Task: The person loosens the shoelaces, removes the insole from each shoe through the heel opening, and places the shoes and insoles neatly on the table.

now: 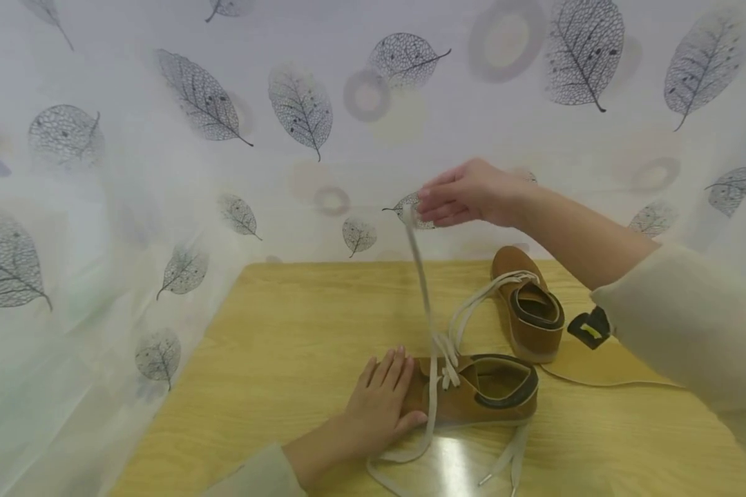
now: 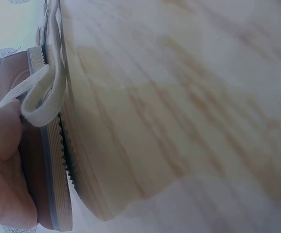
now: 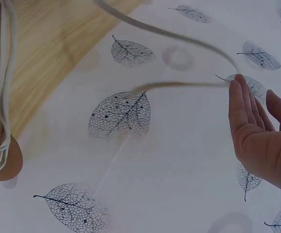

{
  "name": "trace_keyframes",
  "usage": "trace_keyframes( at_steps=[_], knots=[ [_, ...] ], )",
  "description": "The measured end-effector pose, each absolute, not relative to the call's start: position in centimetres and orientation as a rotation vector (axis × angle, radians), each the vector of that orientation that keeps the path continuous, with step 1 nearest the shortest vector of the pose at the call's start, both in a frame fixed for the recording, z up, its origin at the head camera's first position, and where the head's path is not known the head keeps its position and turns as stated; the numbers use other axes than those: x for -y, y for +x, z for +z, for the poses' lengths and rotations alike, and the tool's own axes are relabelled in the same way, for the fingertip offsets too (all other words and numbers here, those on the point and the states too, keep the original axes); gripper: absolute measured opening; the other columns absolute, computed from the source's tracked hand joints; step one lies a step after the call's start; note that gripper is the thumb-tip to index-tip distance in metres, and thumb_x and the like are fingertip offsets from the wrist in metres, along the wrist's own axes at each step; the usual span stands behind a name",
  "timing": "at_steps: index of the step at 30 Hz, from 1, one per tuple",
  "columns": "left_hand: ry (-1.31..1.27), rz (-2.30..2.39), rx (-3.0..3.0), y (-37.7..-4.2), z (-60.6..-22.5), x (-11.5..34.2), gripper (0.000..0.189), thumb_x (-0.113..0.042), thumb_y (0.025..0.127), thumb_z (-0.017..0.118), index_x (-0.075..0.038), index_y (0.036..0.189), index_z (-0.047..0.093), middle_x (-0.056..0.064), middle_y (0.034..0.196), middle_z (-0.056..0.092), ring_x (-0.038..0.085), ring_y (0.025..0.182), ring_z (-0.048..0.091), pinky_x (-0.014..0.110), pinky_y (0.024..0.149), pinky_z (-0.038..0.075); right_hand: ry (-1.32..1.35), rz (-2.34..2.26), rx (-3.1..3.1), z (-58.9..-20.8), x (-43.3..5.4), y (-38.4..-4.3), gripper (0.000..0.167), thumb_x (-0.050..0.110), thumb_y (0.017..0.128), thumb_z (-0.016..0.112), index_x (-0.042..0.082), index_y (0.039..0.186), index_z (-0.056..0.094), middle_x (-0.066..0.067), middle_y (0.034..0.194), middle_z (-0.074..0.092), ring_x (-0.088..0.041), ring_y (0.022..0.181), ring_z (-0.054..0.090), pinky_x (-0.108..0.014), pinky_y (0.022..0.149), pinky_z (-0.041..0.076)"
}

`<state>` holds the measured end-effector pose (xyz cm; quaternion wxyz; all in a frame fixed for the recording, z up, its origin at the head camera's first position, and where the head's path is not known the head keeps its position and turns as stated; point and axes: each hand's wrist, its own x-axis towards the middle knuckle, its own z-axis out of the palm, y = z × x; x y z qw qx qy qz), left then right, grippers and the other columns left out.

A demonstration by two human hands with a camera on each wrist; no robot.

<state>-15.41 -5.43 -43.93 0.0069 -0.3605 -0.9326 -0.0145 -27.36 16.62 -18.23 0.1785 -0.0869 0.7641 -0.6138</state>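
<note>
A brown shoe (image 1: 497, 414) with a dark collar lies on the table, toe toward the left. Over its toe rests my left hand (image 1: 376, 411), fingers extended across the top and thumb along the near side. The left wrist view shows the thumb against the shoe's side, beside a loop of pale lace (image 2: 45, 99). Raised above and behind the shoe is my right hand (image 1: 472, 193), fingers straight. A long lace (image 1: 421, 276) runs from the shoe's eyelets up to its fingertips. In the right wrist view the thumb stands apart from the fingers, with the lace (image 3: 189, 39) meeting their tips.
A second brown shoe (image 1: 519, 338) stands at the back right, its pale laces (image 1: 472, 304) reaching toward the first shoe. Near the right sleeve is a small black object with a yellow mark (image 1: 589, 327). A leaf-patterned white sheet (image 1: 323, 207) borders the wooden table (image 1: 286, 310) behind and left.
</note>
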Motion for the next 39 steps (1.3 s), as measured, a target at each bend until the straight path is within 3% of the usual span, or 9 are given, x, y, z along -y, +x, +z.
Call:
trace_keyframes(
  at_steps=[3, 8, 28, 34, 39],
  knots=[
    [-1.130, -0.052, 2.913, -15.4, -43.9, 5.4, 0.080, -0.061, 0.096, 0.021, 0.000, 0.149, 0.021, 0.021, 0.156, 0.012, 0.033, 0.144, 0.015, 0.052, 0.114, 0.019, -0.303, -1.539, -2.249, -19.5, -16.8, -27.4, 0.038, 0.011, 0.095, 0.057, -0.009, 0.127, 0.052, -0.013, 0.106, 0.070, -0.024, 0.101, 0.067, -0.036, 0.090, 0.052],
    [-1.137, -0.056, 2.898, -15.4, -43.9, 5.4, 0.080, -0.061, 0.096, 0.020, 0.000, 0.148, 0.022, 0.022, 0.156, 0.014, 0.034, 0.144, 0.016, 0.052, 0.114, 0.019, -0.353, -1.372, -2.274, -21.0, -17.0, -27.2, 0.035, 0.010, 0.094, 0.058, -0.009, 0.122, 0.056, -0.017, 0.108, 0.069, -0.027, 0.100, 0.067, -0.037, 0.087, 0.054],
    [-1.114, -0.028, 2.912, -15.3, -44.3, 5.5, 0.081, -0.062, 0.095, 0.017, -0.002, 0.149, 0.020, 0.020, 0.156, 0.012, 0.033, 0.144, 0.014, 0.052, 0.114, 0.018, -0.502, -1.155, -2.246, -27.9, -18.1, -23.2, 0.024, 0.008, 0.088, 0.065, -0.007, 0.106, 0.066, -0.015, 0.094, 0.072, -0.022, 0.083, 0.071, -0.037, 0.078, 0.057],
    [-1.118, -0.059, 2.914, -15.3, -44.4, 5.5, 0.084, -0.064, 0.094, 0.013, -0.001, 0.150, 0.018, 0.021, 0.156, 0.011, 0.033, 0.144, 0.013, 0.053, 0.114, 0.018, -0.571, -1.108, -2.298, -29.4, -18.5, -21.3, 0.020, 0.007, 0.086, 0.067, -0.006, 0.101, 0.068, -0.013, 0.089, 0.073, -0.020, 0.077, 0.071, -0.033, 0.070, 0.058],
    [-1.121, -0.080, 2.894, -15.3, -44.4, 5.5, 0.084, -0.063, 0.095, 0.015, 0.000, 0.149, 0.018, 0.022, 0.156, 0.011, 0.033, 0.144, 0.014, 0.054, 0.114, 0.018, -0.662, -1.029, -2.379, -31.1, -19.5, -20.2, 0.009, 0.006, 0.082, 0.069, 0.001, 0.089, 0.072, -0.005, 0.079, 0.072, -0.014, 0.069, 0.067, -0.027, 0.063, 0.056]
  ],
)
